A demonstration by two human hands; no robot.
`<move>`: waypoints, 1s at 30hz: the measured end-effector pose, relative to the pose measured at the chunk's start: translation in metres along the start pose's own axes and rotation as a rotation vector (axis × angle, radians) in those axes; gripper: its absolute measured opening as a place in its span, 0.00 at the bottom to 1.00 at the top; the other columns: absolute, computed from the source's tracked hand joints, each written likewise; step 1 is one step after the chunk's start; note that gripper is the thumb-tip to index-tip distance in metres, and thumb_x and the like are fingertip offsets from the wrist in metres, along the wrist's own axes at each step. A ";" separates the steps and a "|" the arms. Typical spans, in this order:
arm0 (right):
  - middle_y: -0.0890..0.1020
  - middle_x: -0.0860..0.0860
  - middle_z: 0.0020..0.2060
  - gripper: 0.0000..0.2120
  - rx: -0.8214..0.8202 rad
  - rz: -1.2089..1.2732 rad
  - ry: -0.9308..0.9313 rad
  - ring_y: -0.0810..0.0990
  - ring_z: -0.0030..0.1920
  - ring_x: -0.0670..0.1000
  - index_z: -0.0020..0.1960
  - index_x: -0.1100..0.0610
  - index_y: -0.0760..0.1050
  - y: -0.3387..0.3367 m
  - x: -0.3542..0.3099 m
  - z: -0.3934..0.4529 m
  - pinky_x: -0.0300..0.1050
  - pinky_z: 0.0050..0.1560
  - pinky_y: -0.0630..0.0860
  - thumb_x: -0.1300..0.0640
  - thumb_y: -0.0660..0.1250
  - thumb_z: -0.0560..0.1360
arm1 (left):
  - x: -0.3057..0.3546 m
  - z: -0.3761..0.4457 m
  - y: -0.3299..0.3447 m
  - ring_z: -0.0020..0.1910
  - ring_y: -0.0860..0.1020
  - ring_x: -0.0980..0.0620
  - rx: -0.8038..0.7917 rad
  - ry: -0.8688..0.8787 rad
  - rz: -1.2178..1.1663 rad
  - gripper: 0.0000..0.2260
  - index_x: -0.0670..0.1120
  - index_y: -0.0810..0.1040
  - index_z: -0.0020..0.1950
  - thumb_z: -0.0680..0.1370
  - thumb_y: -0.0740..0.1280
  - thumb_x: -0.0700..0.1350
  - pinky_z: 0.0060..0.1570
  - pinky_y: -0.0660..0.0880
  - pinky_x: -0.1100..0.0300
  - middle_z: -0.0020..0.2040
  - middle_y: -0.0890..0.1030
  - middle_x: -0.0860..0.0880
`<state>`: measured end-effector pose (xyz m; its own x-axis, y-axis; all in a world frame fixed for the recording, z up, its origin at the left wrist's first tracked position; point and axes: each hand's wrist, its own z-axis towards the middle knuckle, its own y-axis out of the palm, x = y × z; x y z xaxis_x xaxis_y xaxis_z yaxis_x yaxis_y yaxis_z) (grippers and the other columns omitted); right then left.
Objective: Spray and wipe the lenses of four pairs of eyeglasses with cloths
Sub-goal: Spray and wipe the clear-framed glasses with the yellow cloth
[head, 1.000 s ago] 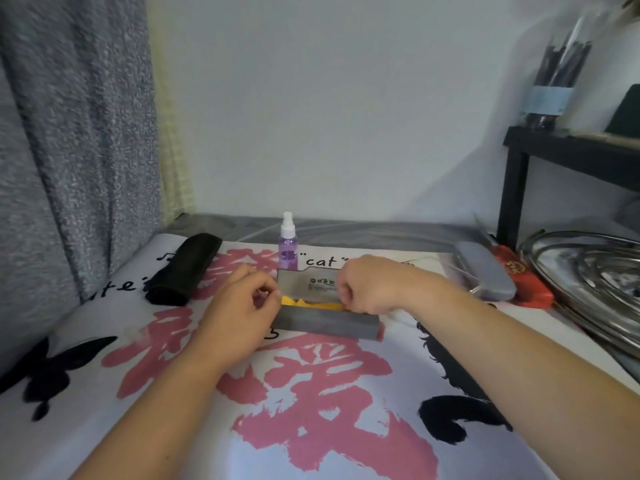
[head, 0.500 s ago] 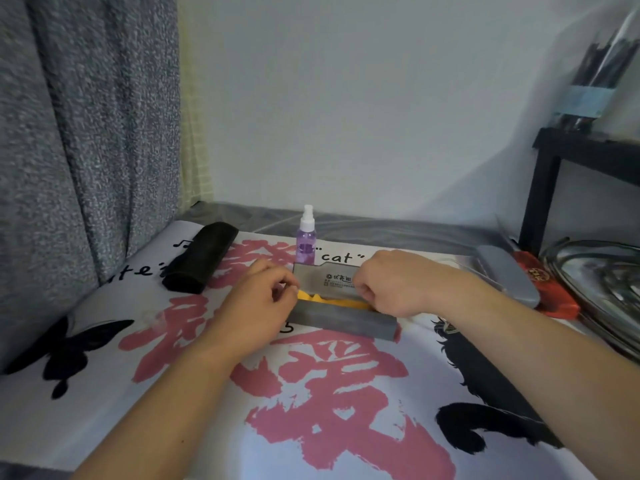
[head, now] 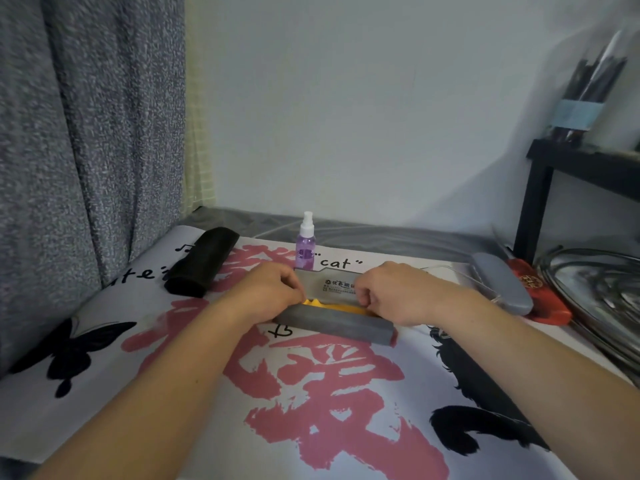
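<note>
Holding the flap of the grey rectangular glasses case [head: 334,322] as half a second before, the left hand [head: 270,294] and right hand [head: 394,294] pinched its raised lid, yellow cloth [head: 337,306] exposed; the purple spray bottle [head: 305,244] stood untouched at twelve o'clock. No lens had been sprayed.

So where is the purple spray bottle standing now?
In the head view the purple spray bottle stands upright at the far middle of the printed mat, just behind the open grey case, with the black case to its left.
</note>
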<state>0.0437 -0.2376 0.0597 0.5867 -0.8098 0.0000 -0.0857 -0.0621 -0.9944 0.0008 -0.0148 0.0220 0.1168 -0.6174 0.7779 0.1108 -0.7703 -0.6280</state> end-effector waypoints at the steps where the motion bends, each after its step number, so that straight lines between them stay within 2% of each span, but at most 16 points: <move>1: 0.82 0.47 0.46 0.09 0.022 0.010 0.006 0.78 0.49 0.53 0.44 0.46 0.75 0.002 0.000 -0.001 0.43 0.43 0.69 0.61 0.66 0.75 | 0.000 0.001 -0.001 0.44 0.79 0.53 0.001 -0.007 -0.013 0.03 0.48 0.84 0.43 0.76 0.72 0.41 0.39 0.73 0.60 0.44 0.83 0.52; 4: 0.82 0.46 0.45 0.10 0.072 0.068 0.066 0.79 0.48 0.52 0.42 0.46 0.75 0.009 0.002 -0.002 0.43 0.44 0.72 0.61 0.67 0.74 | -0.006 -0.002 0.003 0.45 0.78 0.53 0.046 0.028 -0.054 0.06 0.48 0.83 0.41 0.77 0.71 0.41 0.40 0.71 0.60 0.44 0.82 0.51; 6: 0.82 0.46 0.44 0.10 0.100 0.134 0.117 0.80 0.47 0.53 0.37 0.46 0.74 0.014 0.003 -0.003 0.45 0.45 0.74 0.58 0.67 0.75 | -0.009 -0.008 0.009 0.46 0.77 0.56 0.129 0.113 -0.078 0.07 0.50 0.81 0.41 0.79 0.71 0.42 0.42 0.69 0.66 0.47 0.80 0.51; 8: 0.81 0.47 0.40 0.13 0.182 0.197 0.146 0.80 0.45 0.55 0.35 0.47 0.75 0.015 0.002 -0.003 0.46 0.42 0.73 0.52 0.66 0.79 | -0.010 -0.013 0.010 0.50 0.77 0.61 0.209 0.240 -0.177 0.08 0.51 0.80 0.42 0.80 0.70 0.41 0.47 0.68 0.72 0.52 0.78 0.52; 10: 0.80 0.48 0.40 0.14 0.317 0.266 0.104 0.79 0.45 0.54 0.41 0.51 0.79 0.015 -0.002 -0.004 0.47 0.45 0.74 0.45 0.63 0.81 | -0.008 -0.018 0.009 0.54 0.77 0.60 0.254 0.386 -0.258 0.08 0.52 0.79 0.44 0.80 0.69 0.40 0.53 0.69 0.70 0.53 0.78 0.52; 12: 0.82 0.47 0.48 0.13 0.384 0.425 -0.017 0.78 0.51 0.50 0.55 0.50 0.82 0.015 -0.008 -0.006 0.47 0.55 0.75 0.44 0.64 0.81 | -0.005 -0.022 0.009 0.56 0.77 0.56 0.287 0.479 -0.277 0.08 0.53 0.79 0.46 0.81 0.68 0.41 0.55 0.71 0.63 0.51 0.79 0.53; 13: 0.82 0.46 0.52 0.14 0.393 0.498 -0.091 0.77 0.54 0.48 0.61 0.50 0.81 0.016 -0.013 -0.007 0.46 0.59 0.73 0.45 0.66 0.80 | -0.002 -0.025 0.010 0.54 0.78 0.54 0.282 0.504 -0.309 0.08 0.53 0.79 0.47 0.81 0.67 0.41 0.55 0.73 0.61 0.50 0.80 0.54; 14: 0.82 0.45 0.55 0.14 0.411 0.564 -0.154 0.76 0.57 0.47 0.63 0.49 0.81 0.018 -0.017 -0.007 0.43 0.61 0.71 0.47 0.69 0.79 | 0.000 -0.026 0.011 0.51 0.78 0.55 0.270 0.528 -0.361 0.07 0.51 0.78 0.47 0.82 0.66 0.40 0.53 0.74 0.60 0.47 0.80 0.55; 16: 0.84 0.43 0.54 0.07 0.504 0.682 -0.173 0.77 0.58 0.45 0.54 0.48 0.84 0.026 -0.021 -0.005 0.44 0.63 0.71 0.52 0.73 0.76 | 0.003 -0.028 0.013 0.41 0.77 0.58 0.265 0.562 -0.476 0.09 0.51 0.77 0.47 0.82 0.65 0.37 0.44 0.74 0.63 0.41 0.79 0.58; 17: 0.84 0.42 0.51 0.03 0.541 0.757 -0.140 0.78 0.56 0.45 0.48 0.47 0.84 0.029 -0.021 -0.004 0.46 0.62 0.72 0.54 0.75 0.75 | 0.004 -0.028 0.012 0.37 0.75 0.60 0.282 0.563 -0.516 0.10 0.53 0.76 0.47 0.83 0.65 0.38 0.40 0.72 0.63 0.39 0.78 0.59; 19: 0.85 0.45 0.46 0.06 0.540 0.944 -0.067 0.81 0.49 0.48 0.40 0.47 0.81 0.028 -0.018 -0.006 0.50 0.53 0.76 0.53 0.77 0.74 | 0.004 -0.025 0.009 0.35 0.73 0.61 0.342 0.561 -0.542 0.12 0.59 0.76 0.45 0.83 0.65 0.42 0.37 0.71 0.59 0.38 0.77 0.60; 22: 0.83 0.51 0.38 0.11 0.482 1.213 -0.102 0.78 0.38 0.53 0.37 0.51 0.77 0.021 -0.010 -0.013 0.47 0.41 0.73 0.60 0.77 0.73 | 0.004 -0.025 0.007 0.37 0.74 0.56 0.411 0.551 -0.565 0.12 0.61 0.76 0.44 0.82 0.66 0.43 0.35 0.74 0.51 0.38 0.77 0.58; 24: 0.80 0.51 0.34 0.12 0.447 1.389 -0.163 0.74 0.34 0.49 0.38 0.53 0.77 0.016 -0.009 -0.019 0.40 0.35 0.70 0.66 0.76 0.72 | 0.006 -0.027 0.007 0.37 0.74 0.53 0.416 0.542 -0.598 0.14 0.61 0.77 0.43 0.82 0.67 0.42 0.33 0.74 0.52 0.38 0.77 0.57; 27: 0.81 0.48 0.35 0.08 0.462 1.510 -0.165 0.78 0.37 0.46 0.42 0.53 0.81 0.015 -0.009 -0.022 0.36 0.38 0.73 0.64 0.78 0.69 | 0.006 -0.027 0.007 0.35 0.73 0.56 0.393 0.547 -0.577 0.08 0.60 0.78 0.44 0.80 0.67 0.47 0.37 0.71 0.56 0.38 0.77 0.59; 30: 0.83 0.48 0.38 0.12 0.527 1.421 -0.078 0.80 0.40 0.47 0.45 0.48 0.85 0.015 -0.015 -0.022 0.39 0.41 0.74 0.65 0.75 0.73 | 0.003 -0.028 0.008 0.34 0.72 0.56 0.373 0.532 -0.567 0.05 0.58 0.77 0.45 0.79 0.66 0.48 0.37 0.68 0.54 0.38 0.77 0.59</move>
<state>0.0156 -0.2392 0.0467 0.3093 0.0170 -0.9508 -0.3208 0.9431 -0.0875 -0.0259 -0.0279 0.0199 -0.5217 -0.2198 0.8244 0.3406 -0.9396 -0.0349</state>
